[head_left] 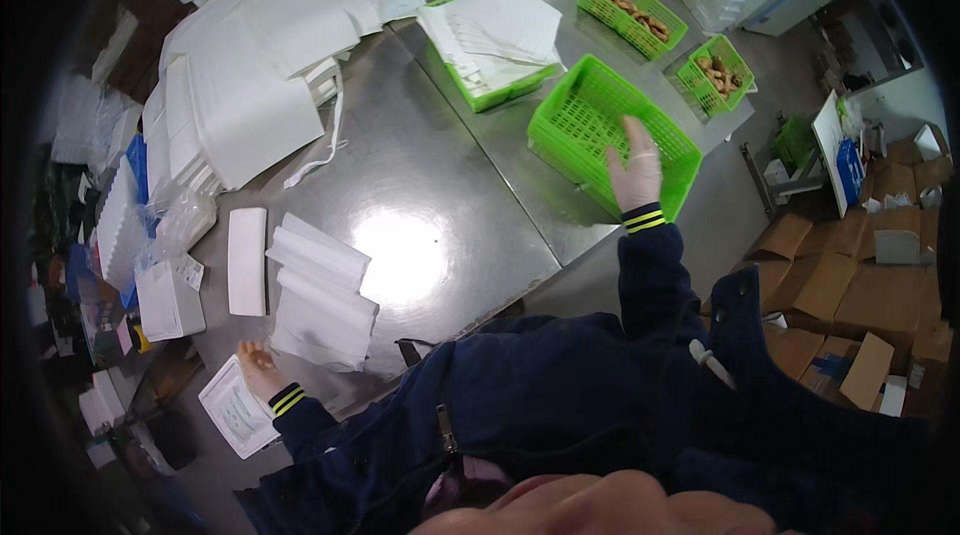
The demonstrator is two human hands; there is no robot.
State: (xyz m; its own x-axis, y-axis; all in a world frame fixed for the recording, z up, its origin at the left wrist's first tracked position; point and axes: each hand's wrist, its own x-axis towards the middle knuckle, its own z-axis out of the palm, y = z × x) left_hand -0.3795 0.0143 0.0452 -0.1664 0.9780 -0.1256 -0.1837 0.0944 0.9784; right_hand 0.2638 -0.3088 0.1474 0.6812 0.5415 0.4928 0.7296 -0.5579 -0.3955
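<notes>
My right hand (637,173), in a pale thin glove, is over the near side of a bright green plastic basket (568,135), thumb and fingers apart. No contents show in the part of the basket I can see. Far to the left, my left hand (260,373) is beside a white lidded box (232,413) with a printed top, at the table's near edge. Its fingers curl round something small and brownish that I cannot make out. White paper sheets (322,310) lie just beyond it, alongside a long white foam block (247,262).
Another green basket (478,101) holds stacked white sheets. Two green baskets (655,48) (724,85) of knobbly brown roots stand at the far right. White foam sheets (255,85) are piled on the steel table (440,165); cardboard boxes (840,285) fill the right.
</notes>
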